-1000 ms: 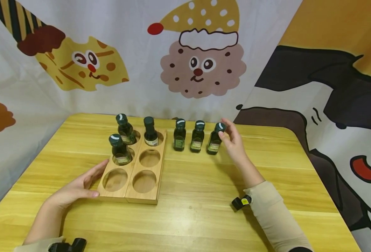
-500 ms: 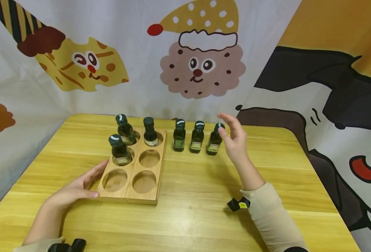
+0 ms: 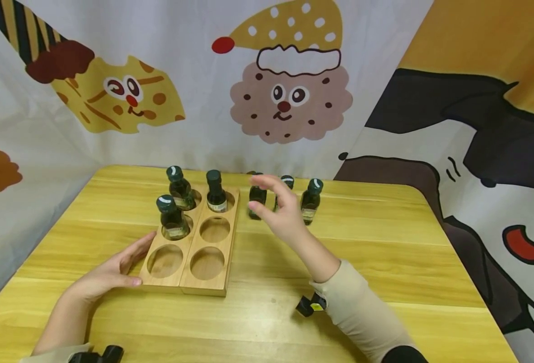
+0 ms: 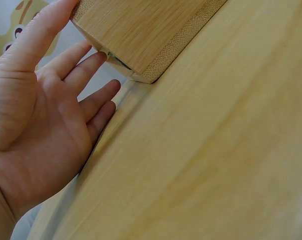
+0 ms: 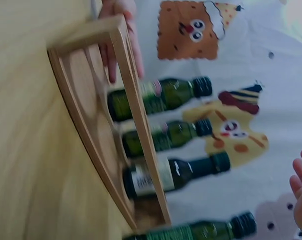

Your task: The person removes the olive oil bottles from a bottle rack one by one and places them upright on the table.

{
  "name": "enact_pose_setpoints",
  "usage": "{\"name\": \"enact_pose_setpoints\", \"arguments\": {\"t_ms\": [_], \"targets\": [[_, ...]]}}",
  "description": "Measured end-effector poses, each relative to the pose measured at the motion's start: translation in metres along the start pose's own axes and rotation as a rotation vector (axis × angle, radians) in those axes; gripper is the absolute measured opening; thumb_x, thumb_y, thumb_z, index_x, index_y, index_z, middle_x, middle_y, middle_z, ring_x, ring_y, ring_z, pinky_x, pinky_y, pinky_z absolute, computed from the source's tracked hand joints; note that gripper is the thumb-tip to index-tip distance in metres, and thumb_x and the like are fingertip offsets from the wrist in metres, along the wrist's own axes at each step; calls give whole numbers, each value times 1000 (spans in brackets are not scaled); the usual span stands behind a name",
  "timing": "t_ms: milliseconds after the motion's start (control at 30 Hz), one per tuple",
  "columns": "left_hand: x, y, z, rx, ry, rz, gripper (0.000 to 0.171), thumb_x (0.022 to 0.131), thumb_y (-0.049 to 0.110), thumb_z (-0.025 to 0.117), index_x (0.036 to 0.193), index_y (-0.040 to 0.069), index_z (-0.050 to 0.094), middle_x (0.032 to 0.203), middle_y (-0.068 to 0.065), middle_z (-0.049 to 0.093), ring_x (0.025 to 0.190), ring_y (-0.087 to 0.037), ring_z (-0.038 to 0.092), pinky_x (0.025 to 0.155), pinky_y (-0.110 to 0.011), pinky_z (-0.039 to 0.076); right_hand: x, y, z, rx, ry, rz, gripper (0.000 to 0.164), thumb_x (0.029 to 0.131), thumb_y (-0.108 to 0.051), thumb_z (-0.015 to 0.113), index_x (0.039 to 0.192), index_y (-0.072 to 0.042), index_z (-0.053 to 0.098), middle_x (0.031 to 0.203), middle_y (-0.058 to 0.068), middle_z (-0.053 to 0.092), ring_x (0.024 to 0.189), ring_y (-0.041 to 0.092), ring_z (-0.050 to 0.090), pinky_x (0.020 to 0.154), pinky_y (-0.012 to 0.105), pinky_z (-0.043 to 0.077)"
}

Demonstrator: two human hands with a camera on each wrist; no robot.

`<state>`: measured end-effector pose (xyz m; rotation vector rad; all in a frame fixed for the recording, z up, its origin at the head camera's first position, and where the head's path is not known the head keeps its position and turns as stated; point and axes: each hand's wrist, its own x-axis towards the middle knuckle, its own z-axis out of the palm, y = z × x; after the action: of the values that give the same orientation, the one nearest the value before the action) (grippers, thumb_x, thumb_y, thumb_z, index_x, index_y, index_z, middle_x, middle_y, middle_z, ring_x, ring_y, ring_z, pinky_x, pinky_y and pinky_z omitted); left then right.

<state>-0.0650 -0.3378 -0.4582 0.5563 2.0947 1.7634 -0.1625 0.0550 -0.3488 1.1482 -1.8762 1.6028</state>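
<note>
My left hand [image 3: 108, 269] rests on the left side of a wooden rack [image 3: 203, 288], thumb at its front corner, fingers nearly straight in the left wrist view. Three dark green glass bottles stand in its round holes: one at the back left [image 3: 181, 190], one in front of that [image 3: 174, 223], and a slimmer one at the back right [image 3: 216, 195]. My right hand [image 3: 289, 219], holding nothing, hovers with thumb and fingers spread by the left bottle [image 3: 257, 196] of a row of three. It partly hides the middle bottle [image 3: 287, 180]; the right bottle [image 3: 310, 204] stands upright.
Three of the rack's holes, such as the front right one [image 3: 207, 263], hold no bottle. The wooden table [image 3: 385, 242] ends at the back close to a printed cartoon curtain [image 3: 194, 146].
My right hand has let go of the right bottle, drawn back, and moved left across the row to the left bottle. The left hand and rack have stayed put.
</note>
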Motion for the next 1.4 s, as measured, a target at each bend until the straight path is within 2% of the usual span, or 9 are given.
{"name": "enact_pose_setpoints", "arguments": {"t_ms": [100,233,400,567,800,1000,1200,1400], "targets": [[0,0,0,2,0,0,93,81,-4,65,155,13,12,159,-1,14,131,5,27,98,-12,25,2,-3,17,25,-48,64,44,87,-17,71,123,4,57,119,17,60,111,26,55,96,38,42],[-1,1,1,11,5,-6,92,82,-2,66,155,14,12,159,-3,13,131,6,27,97,-11,25,4,-5,41,29,-102,156,49,81,-3,75,126,0,57,120,12,61,112,19,55,97,35,42],[-1,1,1,10,8,-12,92,83,0,66,155,15,12,159,-3,13,130,6,28,97,-11,25,6,-2,68,32,-144,231,50,81,-10,77,126,-4,57,119,6,61,110,9,53,96,32,43],[-1,3,3,4,-5,-5,90,84,0,66,155,15,13,158,0,15,130,5,28,97,-12,26,12,2,91,24,-188,306,50,82,-19,77,128,-9,57,119,2,61,109,5,53,95,24,41],[0,3,2,16,-5,-1,90,84,1,66,155,15,14,159,-6,14,131,4,28,96,-11,26,14,13,116,41,-221,419,53,85,-26,75,131,-9,56,120,2,61,107,4,53,95,31,43],[-2,2,1,14,-10,0,89,85,1,66,155,15,13,158,-3,15,131,4,28,96,-11,27,17,17,132,69,-245,452,54,86,-27,74,133,-10,55,122,2,61,111,11,55,95,30,43],[-2,1,1,14,-4,-6,90,84,0,65,155,17,13,159,-3,13,132,4,26,96,-12,27,20,16,143,49,-268,527,54,86,-33,71,135,-17,54,125,-8,59,112,4,52,93,23,42],[-1,3,1,11,-23,-2,88,86,0,64,155,16,12,159,-6,10,131,5,26,94,-11,27,20,19,151,48,-256,537,50,87,-29,71,133,-15,56,119,-5,61,106,3,54,88,19,43]]}}
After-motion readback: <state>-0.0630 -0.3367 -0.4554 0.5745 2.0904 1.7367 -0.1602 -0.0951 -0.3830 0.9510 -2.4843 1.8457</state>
